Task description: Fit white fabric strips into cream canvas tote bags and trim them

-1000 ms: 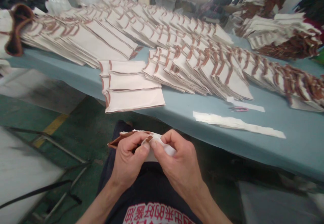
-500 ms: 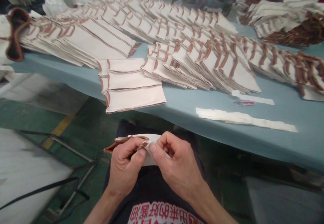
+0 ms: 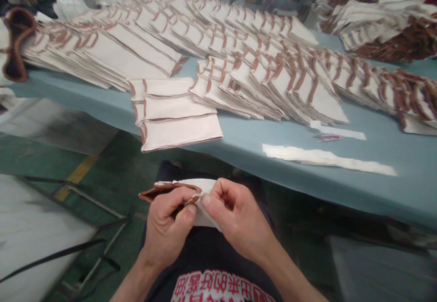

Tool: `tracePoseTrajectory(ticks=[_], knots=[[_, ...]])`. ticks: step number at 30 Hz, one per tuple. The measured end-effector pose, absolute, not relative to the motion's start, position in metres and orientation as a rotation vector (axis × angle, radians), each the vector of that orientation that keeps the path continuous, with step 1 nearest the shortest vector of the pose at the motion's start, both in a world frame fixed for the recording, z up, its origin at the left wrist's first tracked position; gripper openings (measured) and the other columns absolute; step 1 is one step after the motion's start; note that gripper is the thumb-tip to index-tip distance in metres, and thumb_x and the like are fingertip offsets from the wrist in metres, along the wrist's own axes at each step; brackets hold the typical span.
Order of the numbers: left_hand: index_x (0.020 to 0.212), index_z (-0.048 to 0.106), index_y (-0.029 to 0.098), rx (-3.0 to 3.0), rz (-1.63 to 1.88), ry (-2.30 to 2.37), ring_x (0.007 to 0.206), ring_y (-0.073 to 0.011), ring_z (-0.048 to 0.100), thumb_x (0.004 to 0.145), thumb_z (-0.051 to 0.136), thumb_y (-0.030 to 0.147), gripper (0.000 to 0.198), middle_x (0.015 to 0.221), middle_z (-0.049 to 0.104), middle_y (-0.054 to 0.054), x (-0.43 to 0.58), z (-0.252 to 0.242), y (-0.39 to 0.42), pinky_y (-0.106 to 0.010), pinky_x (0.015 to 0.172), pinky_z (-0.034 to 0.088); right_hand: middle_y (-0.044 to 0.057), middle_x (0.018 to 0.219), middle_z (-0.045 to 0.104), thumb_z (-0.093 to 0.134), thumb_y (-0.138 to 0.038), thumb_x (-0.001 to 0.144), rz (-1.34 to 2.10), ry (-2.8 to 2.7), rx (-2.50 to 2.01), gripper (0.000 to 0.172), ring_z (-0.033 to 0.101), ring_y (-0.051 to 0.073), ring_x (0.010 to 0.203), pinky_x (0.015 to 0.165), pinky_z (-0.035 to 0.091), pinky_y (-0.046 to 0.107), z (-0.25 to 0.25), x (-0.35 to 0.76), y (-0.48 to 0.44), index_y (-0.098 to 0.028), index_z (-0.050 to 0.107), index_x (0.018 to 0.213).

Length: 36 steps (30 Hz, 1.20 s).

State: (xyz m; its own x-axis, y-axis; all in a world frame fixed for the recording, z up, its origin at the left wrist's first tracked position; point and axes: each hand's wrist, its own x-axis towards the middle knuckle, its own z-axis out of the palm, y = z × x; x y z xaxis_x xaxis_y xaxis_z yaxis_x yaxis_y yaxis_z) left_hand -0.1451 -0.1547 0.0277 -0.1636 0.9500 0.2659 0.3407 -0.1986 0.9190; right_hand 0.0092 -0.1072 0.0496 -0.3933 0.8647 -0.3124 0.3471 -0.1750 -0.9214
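Note:
Low in front of my lap I hold a white fabric piece with brown trim point(image 3: 205, 220). It looks like a sewn pouch, its brown-edged opening spread toward the left. My left hand point(image 3: 168, 224) is closed on the brown edge, thumb and forefinger pinching near the middle. Beside it, my right hand point(image 3: 237, 220) pinches the white cloth, the thumb pressed close to that edge. The two pinches are almost touching. My fingers hide part of the piece, so the exact spot under the right thumb cannot be seen.
On the blue-covered table point(image 3: 246, 133) lie overlapping rows of similar white pieces point(image 3: 283, 74) and a small set point(image 3: 180, 129) at the front edge. Thread snips point(image 3: 327, 137) rest near white strips point(image 3: 324, 157). A brown loop-shaped piece point(image 3: 17, 44) hangs at left; a metal-framed stand point(image 3: 99, 206) is beside me.
The trimmed edge between my hands appears straighter, and more white cloth shows below my fingers. Both hands keep their pinch in nearly the same place. The view has shifted slightly.

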Motion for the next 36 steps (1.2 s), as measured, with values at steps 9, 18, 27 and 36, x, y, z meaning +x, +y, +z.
tracePoseTrajectory(ticks=[9,18,27,36], knots=[[0.062,0.062,0.016,1.641,1.32,1.474,0.053,-0.0109,0.059,0.082,0.05,0.011,0.024,0.06,0.065,0.002,-0.138,0.026,-0.153,-0.019,0.054,0.046,-0.006,0.061,0.036,0.053,-0.057,0.087,1.885,-1.48,-1.223,0.042,0.031,0.01,0.055,0.049,0.025,0.024,0.028,0.009,-0.11,-0.023,0.039,0.065],[0.063,0.057,0.018,1.391,1.192,1.294,0.056,-0.0133,0.05,0.083,0.052,0.022,0.02,0.061,0.058,0.001,-0.15,0.026,-0.144,-0.022,0.054,0.042,-0.005,0.063,0.037,0.043,-0.051,0.1,1.708,-1.573,-1.16,0.042,0.033,0.011,0.057,0.052,0.026,0.025,0.011,0.005,-0.115,-0.023,0.038,0.069],[0.069,0.066,0.016,1.444,0.913,1.146,0.071,-0.0193,0.061,0.081,0.052,0.025,0.021,0.078,0.071,-0.007,-0.155,0.068,-0.12,-0.026,0.061,0.047,0.007,0.1,0.075,0.056,-0.036,0.099,1.141,-1.828,-1.048,0.02,0.069,0.021,0.094,0.088,0.052,0.033,0.046,0.043,-0.074,-0.02,0.065,0.105],[0.078,0.063,0.018,1.443,0.819,1.128,0.052,-0.0094,0.049,0.082,0.056,0.019,0.008,0.065,0.063,0.003,-0.159,0.084,-0.126,-0.017,0.047,0.036,-0.004,0.067,0.056,0.065,-0.027,0.083,0.89,-2.473,-0.599,0.009,0.051,0.016,0.066,0.084,0.044,0.036,0.083,0.037,-0.059,-0.022,0.058,0.079]])
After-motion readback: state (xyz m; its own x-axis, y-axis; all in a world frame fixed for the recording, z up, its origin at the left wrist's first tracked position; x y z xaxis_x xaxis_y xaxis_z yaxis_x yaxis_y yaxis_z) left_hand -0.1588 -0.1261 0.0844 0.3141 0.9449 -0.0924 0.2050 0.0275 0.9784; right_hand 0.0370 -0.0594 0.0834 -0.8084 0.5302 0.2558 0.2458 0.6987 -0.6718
